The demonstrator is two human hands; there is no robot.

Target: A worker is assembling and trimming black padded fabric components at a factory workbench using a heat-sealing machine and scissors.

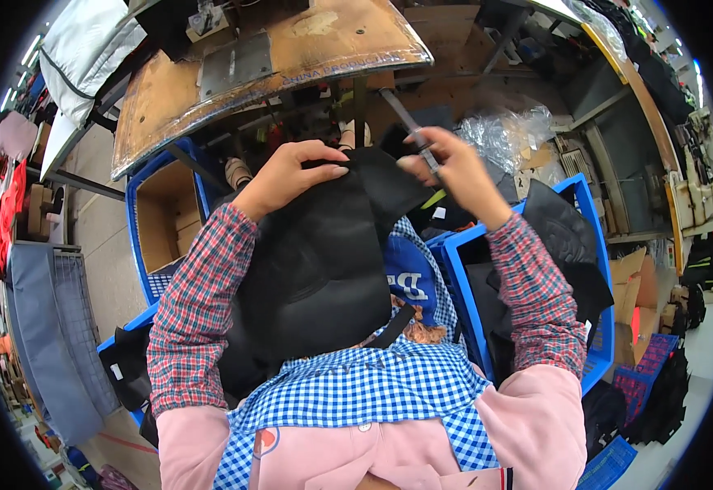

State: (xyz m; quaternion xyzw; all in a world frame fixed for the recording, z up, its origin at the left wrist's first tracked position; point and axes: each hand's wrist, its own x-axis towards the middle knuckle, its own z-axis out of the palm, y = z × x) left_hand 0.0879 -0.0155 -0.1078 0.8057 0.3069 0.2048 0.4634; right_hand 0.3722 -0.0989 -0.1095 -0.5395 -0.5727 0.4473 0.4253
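Note:
A large black moulded panel (315, 261), sheet-like and smooth, lies over my lap. At its upper edge my left hand (297, 175) is closed, thumb and fingers pinching the black material. My right hand (462, 173) is wrapped round a long, narrow grey metal tool (405, 118), whose far end points up and left; its exact kind I cannot make out. A flap of black material (393, 184) spreads between the two hands. Just below the right hand shows a yellow-green strip (435, 198).
A worn wooden table (324, 49) stands ahead. To the right a blue crate (462, 302) holds black pieces; another blue crate (136, 237) at the left has a cardboard box (168, 212) inside. Clear plastic wrap (503, 131) lies beyond my right hand.

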